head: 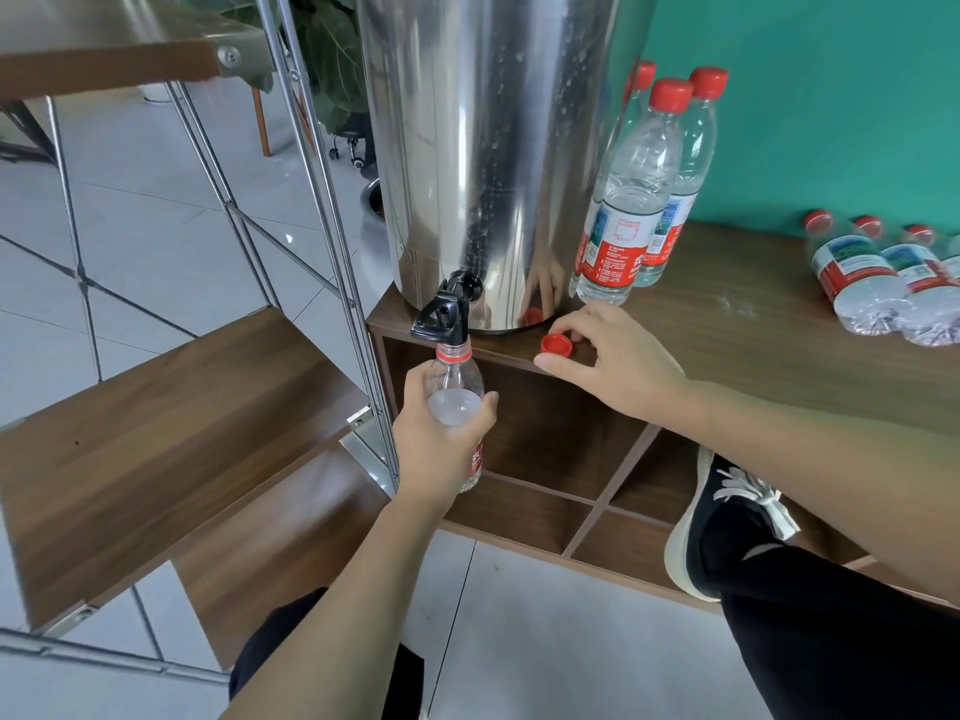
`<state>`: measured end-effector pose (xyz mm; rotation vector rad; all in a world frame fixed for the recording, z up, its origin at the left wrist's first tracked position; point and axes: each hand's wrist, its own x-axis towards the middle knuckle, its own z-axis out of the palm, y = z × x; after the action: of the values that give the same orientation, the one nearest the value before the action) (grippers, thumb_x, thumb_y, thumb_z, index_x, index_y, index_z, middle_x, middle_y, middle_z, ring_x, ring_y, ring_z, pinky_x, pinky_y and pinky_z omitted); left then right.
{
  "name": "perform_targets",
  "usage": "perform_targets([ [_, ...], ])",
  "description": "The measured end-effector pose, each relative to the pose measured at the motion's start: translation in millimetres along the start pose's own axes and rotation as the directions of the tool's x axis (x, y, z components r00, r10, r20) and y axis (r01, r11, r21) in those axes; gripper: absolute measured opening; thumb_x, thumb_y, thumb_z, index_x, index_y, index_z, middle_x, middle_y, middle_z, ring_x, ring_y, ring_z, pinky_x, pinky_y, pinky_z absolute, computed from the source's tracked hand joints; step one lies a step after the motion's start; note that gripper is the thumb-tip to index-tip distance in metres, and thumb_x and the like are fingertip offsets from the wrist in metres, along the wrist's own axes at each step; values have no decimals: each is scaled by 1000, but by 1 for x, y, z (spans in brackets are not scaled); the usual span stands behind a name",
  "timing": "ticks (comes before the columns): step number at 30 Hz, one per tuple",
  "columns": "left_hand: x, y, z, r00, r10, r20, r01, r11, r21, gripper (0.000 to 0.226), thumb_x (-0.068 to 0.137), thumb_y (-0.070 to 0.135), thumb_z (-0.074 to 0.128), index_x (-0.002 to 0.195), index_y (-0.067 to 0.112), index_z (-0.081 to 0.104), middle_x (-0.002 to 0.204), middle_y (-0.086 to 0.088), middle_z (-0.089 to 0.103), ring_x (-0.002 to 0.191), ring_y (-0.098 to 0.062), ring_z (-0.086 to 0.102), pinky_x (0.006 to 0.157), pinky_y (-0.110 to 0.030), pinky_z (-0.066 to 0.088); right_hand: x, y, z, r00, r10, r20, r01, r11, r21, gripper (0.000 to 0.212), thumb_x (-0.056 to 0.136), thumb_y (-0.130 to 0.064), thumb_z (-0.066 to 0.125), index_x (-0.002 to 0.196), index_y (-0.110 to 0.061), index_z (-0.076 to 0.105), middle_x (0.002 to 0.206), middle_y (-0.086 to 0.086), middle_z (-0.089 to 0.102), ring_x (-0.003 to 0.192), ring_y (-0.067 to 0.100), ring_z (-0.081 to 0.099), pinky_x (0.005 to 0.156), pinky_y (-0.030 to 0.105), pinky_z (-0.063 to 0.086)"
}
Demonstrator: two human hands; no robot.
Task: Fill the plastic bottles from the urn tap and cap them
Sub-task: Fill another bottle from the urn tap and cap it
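Note:
A tall steel urn stands on a wooden cabinet top, its black tap hanging over the front edge. My left hand grips an uncapped clear plastic bottle upright, its mouth right under the tap. My right hand rests on the cabinet top with its fingers around a loose red cap lying beside the urn's base.
Three capped bottles stand upright right of the urn against a green wall. Three more capped bottles lie on their sides at the far right. A metal-framed wooden shelf sits left. Open cubbies are below; my shoe rests there.

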<state>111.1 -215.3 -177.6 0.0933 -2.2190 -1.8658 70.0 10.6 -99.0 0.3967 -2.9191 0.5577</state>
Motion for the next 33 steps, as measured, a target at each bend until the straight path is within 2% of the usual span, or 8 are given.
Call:
perform_targets([
  [4, 0, 5, 6, 1000, -21, -1, 21, 1000, -5, 60, 81, 37, 87, 128, 32, 51, 112, 15, 66, 103, 1, 63, 80, -11, 47, -1, 2, -4, 1000, 13, 0, -13, 1000, -20, 51, 91, -69, 54, 124, -31, 61, 113, -8, 53, 103, 11, 52, 88, 33, 50],
  [9, 0, 11, 9, 999, -48, 21, 47, 998, 33, 66, 82, 39, 86, 134, 31, 47, 122, 9, 63, 108, -11, 62, 86, -21, 49, -1, 3, -5, 1000, 12, 7, -12, 999, -52, 49, 92, -67, 55, 126, -31, 60, 115, -7, 53, 105, 12, 51, 88, 31, 49],
  [13, 0, 16, 6, 996, -75, 44, 72, 994, 83, 69, 83, 39, 85, 137, 29, 44, 127, 8, 60, 107, -11, 59, 91, -26, 46, -1, 2, -2, 1000, 5, 9, -4, 998, -57, 48, 92, -66, 55, 125, -31, 59, 111, -6, 52, 102, 12, 51, 85, 31, 48],
  [20, -6, 21, 5, 995, -96, 11, 94, 989, 116, 70, 83, 42, 84, 139, 30, 43, 130, 7, 59, 113, -12, 57, 98, -33, 50, -2, -2, -4, 999, -12, 32, 13, 999, -43, 49, 93, -65, 55, 126, -29, 59, 110, -4, 51, 99, 13, 52, 83, 31, 47],
  [26, -11, 18, -1, 997, -72, -17, 73, 993, 98, 69, 82, 43, 85, 137, 32, 45, 124, 11, 59, 110, -11, 59, 96, -31, 51, -6, -9, -5, 999, -8, 48, 9, 1000, -24, 50, 93, -65, 55, 128, -29, 58, 112, -4, 51, 99, 14, 54, 86, 35, 52],
  [33, -11, 14, 1, 999, -29, -46, 32, 998, 57, 62, 79, 39, 87, 127, 40, 47, 113, 18, 62, 103, -2, 62, 81, -12, 46, -6, -6, -5, 1000, -5, 15, 5, 1000, -4, 51, 90, -69, 52, 125, -32, 59, 111, -9, 51, 101, 12, 54, 85, 33, 50],
])
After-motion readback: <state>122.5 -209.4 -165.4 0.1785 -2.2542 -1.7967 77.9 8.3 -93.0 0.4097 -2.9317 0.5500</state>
